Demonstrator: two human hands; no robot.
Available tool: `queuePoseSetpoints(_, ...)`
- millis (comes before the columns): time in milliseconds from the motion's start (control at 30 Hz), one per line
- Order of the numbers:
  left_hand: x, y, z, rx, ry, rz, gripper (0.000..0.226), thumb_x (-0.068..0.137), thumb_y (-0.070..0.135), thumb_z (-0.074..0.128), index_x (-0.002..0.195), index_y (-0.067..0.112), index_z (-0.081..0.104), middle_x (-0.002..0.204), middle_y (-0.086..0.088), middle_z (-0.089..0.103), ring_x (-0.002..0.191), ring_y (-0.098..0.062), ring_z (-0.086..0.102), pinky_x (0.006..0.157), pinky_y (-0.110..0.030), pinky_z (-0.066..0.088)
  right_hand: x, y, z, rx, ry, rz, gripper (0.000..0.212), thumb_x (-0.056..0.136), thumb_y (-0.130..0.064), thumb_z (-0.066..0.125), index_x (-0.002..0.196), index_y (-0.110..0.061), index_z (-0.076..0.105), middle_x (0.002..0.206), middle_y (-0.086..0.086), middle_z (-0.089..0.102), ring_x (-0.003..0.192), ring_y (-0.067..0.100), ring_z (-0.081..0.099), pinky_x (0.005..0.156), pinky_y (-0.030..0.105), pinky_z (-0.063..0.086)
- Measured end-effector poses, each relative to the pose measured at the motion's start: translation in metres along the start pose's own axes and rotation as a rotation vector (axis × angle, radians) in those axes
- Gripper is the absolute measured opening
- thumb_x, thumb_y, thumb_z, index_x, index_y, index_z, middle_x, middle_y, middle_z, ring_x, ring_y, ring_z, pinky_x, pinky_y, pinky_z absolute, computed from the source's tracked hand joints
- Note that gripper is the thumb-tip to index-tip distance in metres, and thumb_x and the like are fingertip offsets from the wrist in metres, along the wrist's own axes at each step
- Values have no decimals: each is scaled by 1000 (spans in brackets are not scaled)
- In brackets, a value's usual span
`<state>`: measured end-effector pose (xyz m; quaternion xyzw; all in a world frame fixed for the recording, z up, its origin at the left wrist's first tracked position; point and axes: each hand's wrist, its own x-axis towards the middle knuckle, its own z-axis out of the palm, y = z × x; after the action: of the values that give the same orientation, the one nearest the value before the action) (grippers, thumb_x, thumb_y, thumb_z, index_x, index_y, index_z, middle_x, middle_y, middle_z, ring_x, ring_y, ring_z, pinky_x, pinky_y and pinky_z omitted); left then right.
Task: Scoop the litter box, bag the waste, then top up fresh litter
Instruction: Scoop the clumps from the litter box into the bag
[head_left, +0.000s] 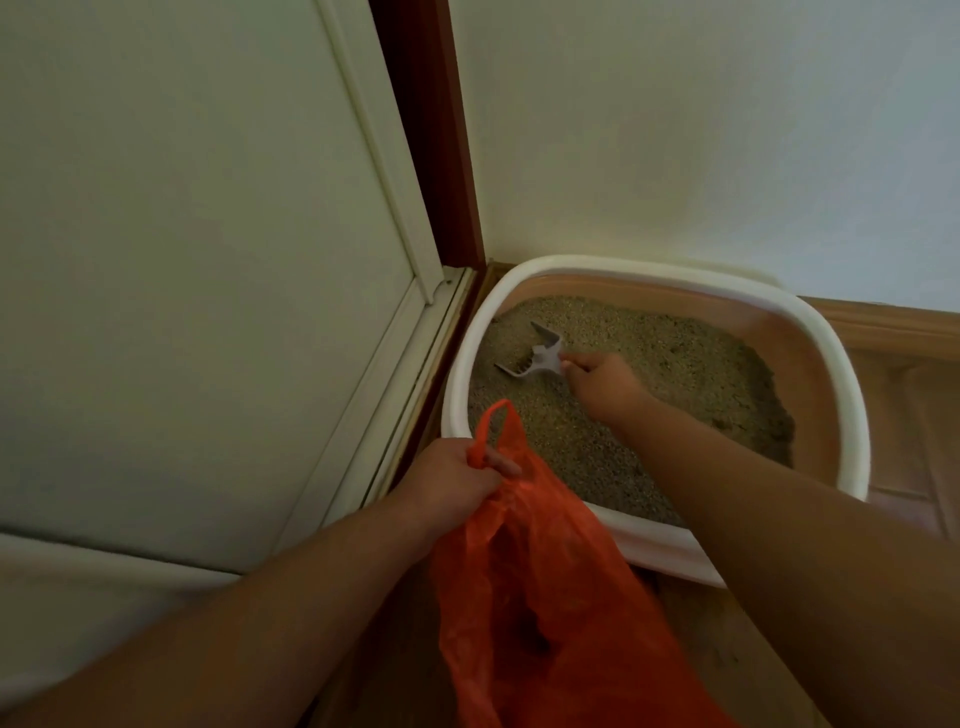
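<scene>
Filling the corner by the wall, our litter box (852, 395) (white rim, pinkish inner walls) holds sandy litter (649, 364). Next in size, our orange bag (545, 597) hangs at the near rim, our left hand (457, 475) curled round its handle. Our right hand (602, 382) grips the grey scoop (537, 356), head in the litter near the far-left corner. We see no writing.
</scene>
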<state>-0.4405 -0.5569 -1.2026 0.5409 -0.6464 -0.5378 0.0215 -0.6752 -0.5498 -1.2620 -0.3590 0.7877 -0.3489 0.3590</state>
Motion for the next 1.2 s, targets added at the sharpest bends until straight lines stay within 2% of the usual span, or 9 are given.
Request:
queuePoseSetpoints(67, 0, 0, 0, -3, -5, 6, 31, 91, 6, 63, 92, 29, 84, 91, 7, 80, 78, -6, 76, 74, -20, 60, 2, 2, -3, -25, 3, -44, 40, 108, -25, 46, 146, -16, 55, 127, 12, 67, 102, 27, 65, 85, 34, 52)
queuePoseSetpoints(100, 0, -1, 0, -11, -9, 6, 31, 91, 6, 63, 92, 28, 84, 90, 6, 80, 77, -6, 76, 73, -20, 61, 3, 4, -5, -53, -7, -76, 40, 108, -25, 46, 146, -16, 55, 125, 11, 68, 101, 25, 65, 84, 31, 50)
queuePoseSetpoints(200, 0, -2, 0, -25, -12, 1, 30, 91, 6, 63, 92, 28, 84, 91, 6, 80, 79, -6, 76, 74, -20, 61, 8, 4, -15, -151, -58, -120, 40, 108, -29, 47, 146, -22, 54, 88, -4, 63, 66, 12, 55, 59, 25, 42)
queuePoseSetpoints(367, 1, 0, 1, -36, -10, -12, 31, 91, 4, 63, 91, 26, 84, 90, 4, 80, 80, -10, 77, 76, -24, 63, 13, -14, -28, -337, -119, -254, 38, 108, -29, 46, 145, -23, 55, 80, -13, 55, 60, 8, 52, 54, 23, 38)
queuePoseSetpoints(533, 1, 0, 2, -48, -1, -28, 30, 91, 5, 64, 89, 26, 84, 91, 5, 80, 79, -8, 77, 68, -20, 59, 8, -3, -33, -352, -226, -291, 37, 106, -31, 50, 142, -28, 58, 110, 0, 71, 76, 6, 59, 75, 28, 47)
queuePoseSetpoints(600, 0, 0, 3, -57, 8, -33, 30, 91, 3, 63, 88, 25, 84, 88, 4, 81, 77, -10, 77, 66, -20, 58, 2, 7, -32, -352, -282, -301, 37, 106, -32, 50, 142, -31, 58, 105, -1, 70, 84, 14, 63, 82, 33, 52)
queuePoseSetpoints(767, -2, -1, 4, -43, 13, -22, 32, 91, 4, 63, 89, 28, 84, 90, 5, 80, 79, -9, 76, 69, -21, 59, -12, 30, -30, -142, -313, -232, 34, 106, -29, 52, 138, -35, 61, 74, -7, 55, 62, 8, 49, 60, 22, 42)
queuePoseSetpoints(1000, -5, -1, 5, -62, 13, -29, 31, 93, 5, 61, 92, 27, 84, 95, 3, 81, 81, -10, 77, 70, -22, 61, -27, 57, -60, 387, -367, -6, 33, 106, -21, 51, 134, -30, 65, 68, 0, 47, 54, 12, 35, 49, 24, 30)
queuePoseSetpoints(1200, -6, 0, 5, -40, 24, -37, 30, 94, 7, 62, 92, 28, 84, 98, 3, 80, 87, -12, 77, 78, -26, 62, -37, 64, -82, 376, -303, 18, 32, 106, -20, 52, 131, -30, 68, 65, 1, 45, 52, 12, 32, 47, 26, 26)
